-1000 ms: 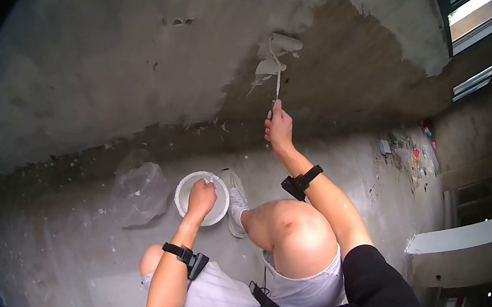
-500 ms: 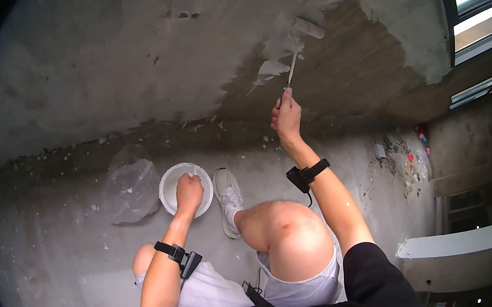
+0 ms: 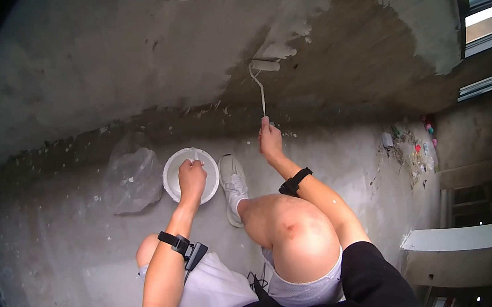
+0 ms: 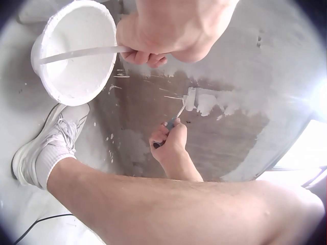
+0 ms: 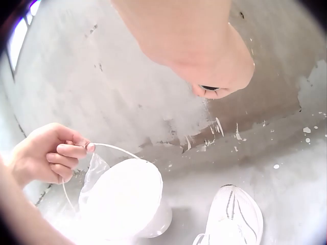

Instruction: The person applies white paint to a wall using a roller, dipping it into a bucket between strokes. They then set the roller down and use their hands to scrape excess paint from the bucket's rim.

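Note:
My left hand point(image 3: 192, 179) grips the thin handle point(image 4: 87, 52) of a white bucket point(image 4: 109, 71), which hangs tilted in the left wrist view. White material coats the bucket's inside. Up by the wall, my right hand point(image 3: 270, 140) holds a paint roller by its grip point(image 4: 172, 124). The white roller head point(image 3: 265, 65) lies against the dark, damp-looking part of the wall point(image 3: 347, 49), just below a white patch point(image 3: 278, 51). In the right wrist view the fingers of my right hand point(image 5: 219, 66) curl round a dark grip, and the roller head is hidden.
A clear plastic bag point(image 3: 135, 179) lies left of the bucket. My white shoe point(image 3: 232, 189) stands right beside the bucket, below my bent knee. Debris point(image 3: 411, 151) is scattered on the floor at the right, and windows point(image 3: 489, 27) show at the upper right.
The roller first moved up and right along the wall, then down and left to a lower spot, my right hand with it. The bucket and left hand have shifted slightly left and up in view.

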`<action>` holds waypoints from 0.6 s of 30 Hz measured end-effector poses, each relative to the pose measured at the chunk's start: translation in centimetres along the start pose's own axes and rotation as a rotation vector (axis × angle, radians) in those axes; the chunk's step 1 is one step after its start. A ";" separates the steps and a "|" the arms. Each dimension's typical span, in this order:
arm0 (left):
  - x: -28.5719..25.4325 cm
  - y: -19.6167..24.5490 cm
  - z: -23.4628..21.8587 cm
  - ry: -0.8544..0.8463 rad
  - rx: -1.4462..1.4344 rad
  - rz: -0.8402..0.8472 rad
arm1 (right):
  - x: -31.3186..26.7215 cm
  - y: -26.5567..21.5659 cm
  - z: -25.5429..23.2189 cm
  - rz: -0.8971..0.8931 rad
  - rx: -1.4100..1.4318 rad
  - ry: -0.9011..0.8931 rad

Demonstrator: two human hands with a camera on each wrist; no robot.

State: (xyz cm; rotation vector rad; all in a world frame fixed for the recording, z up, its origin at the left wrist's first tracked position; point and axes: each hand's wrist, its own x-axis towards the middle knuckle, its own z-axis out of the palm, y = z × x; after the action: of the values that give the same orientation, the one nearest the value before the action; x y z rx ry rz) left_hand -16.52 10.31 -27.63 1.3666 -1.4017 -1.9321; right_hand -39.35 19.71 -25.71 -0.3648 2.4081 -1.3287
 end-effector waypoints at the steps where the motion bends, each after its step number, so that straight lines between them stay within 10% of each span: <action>1: -0.1 0.1 0.0 0.003 0.004 -0.004 | 0.3 -0.3 -0.1 0.005 0.001 -0.004; 11: -1.1 1.2 -0.6 -0.019 0.028 -0.045 | 1.6 -15.8 -4.8 -0.283 0.360 -0.026; 18: -0.8 1.0 -0.7 0.038 0.045 -0.030 | 1.5 -12.5 -3.3 -0.282 0.262 -0.022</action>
State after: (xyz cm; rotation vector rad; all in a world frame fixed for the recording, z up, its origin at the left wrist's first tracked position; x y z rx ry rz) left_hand -15.76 10.17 -26.37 1.4455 -1.4227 -1.8941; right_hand -41.55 15.07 -13.77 -0.6584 2.1853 -1.7268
